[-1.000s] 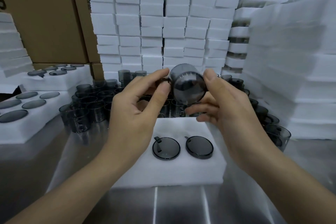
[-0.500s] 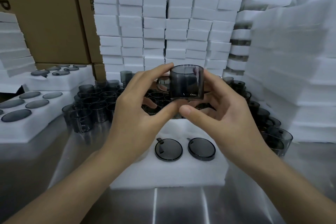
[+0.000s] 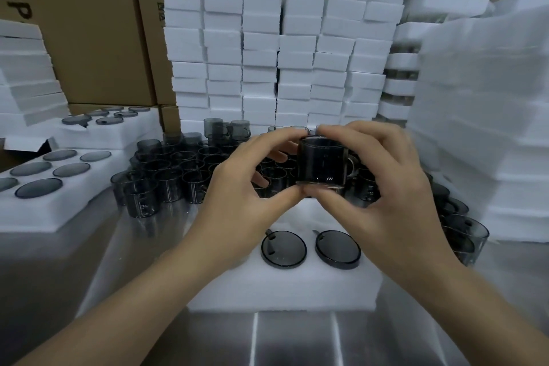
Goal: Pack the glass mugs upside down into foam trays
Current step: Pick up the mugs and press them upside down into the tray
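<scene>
Fingers (image 3: 276, 140) of the left hand (image 3: 237, 205) and of the right hand (image 3: 389, 196) are curled onto one smoked glass mug (image 3: 322, 165), held between them in the air, thumbs under its lower edge, forefingers at its upper rim (handle toward the right palm). Directly below the fingers lies the foam tray (image 3: 285, 288) on the worktop (image 3: 297, 342), with two seated mugs (image 3: 283, 248) base-up near its front. Beyond the fingers stand loose mugs (image 3: 166, 178) in a cluster.

Smoky glass mug (image 3: 322, 163) is up in the air over the white foam tray (image 3: 282, 291), sitting straight, handle poking right. Two packed mugs (image 3: 283, 249) sit bottoms-up in the tray, side by side. Loads of loose mugs (image 3: 172, 175) are crowded just behind.
</scene>
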Action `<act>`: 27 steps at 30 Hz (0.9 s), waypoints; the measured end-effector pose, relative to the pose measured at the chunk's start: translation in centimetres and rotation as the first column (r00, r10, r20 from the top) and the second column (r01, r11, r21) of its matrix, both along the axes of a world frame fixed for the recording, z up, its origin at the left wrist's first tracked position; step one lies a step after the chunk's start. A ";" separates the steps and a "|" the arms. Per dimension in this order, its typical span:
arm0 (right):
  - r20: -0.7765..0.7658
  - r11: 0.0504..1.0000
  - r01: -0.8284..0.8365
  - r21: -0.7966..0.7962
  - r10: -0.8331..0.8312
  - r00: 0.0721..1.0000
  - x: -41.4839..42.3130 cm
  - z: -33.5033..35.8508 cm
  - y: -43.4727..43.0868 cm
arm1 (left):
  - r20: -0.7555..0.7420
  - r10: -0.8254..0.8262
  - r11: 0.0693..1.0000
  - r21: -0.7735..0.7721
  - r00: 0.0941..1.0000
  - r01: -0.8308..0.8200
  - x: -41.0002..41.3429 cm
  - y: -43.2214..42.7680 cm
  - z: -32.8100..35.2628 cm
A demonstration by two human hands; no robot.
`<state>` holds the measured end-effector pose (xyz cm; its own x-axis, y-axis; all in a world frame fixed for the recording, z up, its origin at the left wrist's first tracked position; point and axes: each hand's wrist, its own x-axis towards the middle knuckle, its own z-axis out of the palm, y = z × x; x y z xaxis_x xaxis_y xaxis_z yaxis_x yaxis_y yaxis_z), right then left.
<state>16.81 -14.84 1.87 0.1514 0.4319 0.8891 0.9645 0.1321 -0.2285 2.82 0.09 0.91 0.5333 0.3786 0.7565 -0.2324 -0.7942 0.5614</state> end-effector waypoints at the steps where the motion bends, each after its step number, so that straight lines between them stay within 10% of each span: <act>1: -0.011 1.000 -0.007 -0.009 0.007 1.000 0.1 0.0 0.0 | 0.000 -0.010 1.000 -0.024 1.000 0.010 0.0 0.1 0.1; 8: -0.308 0.975 -0.212 -0.070 0.181 0.934 0.5 0.3 -0.3 | 0.033 -0.172 0.959 -0.224 0.985 0.175 0.1 0.4 0.6; 15: -0.158 0.998 -0.064 -0.008 0.062 0.986 0.2 0.2 -0.2 | 0.025 -0.056 0.994 -0.091 0.998 0.058 0.1 -0.2 0.2; 27: -0.368 0.956 -0.289 0.057 0.289 0.884 -0.2 0.4 -0.1 | -0.082 -0.441 0.806 -0.473 0.894 0.354 -0.3 1.0 1.0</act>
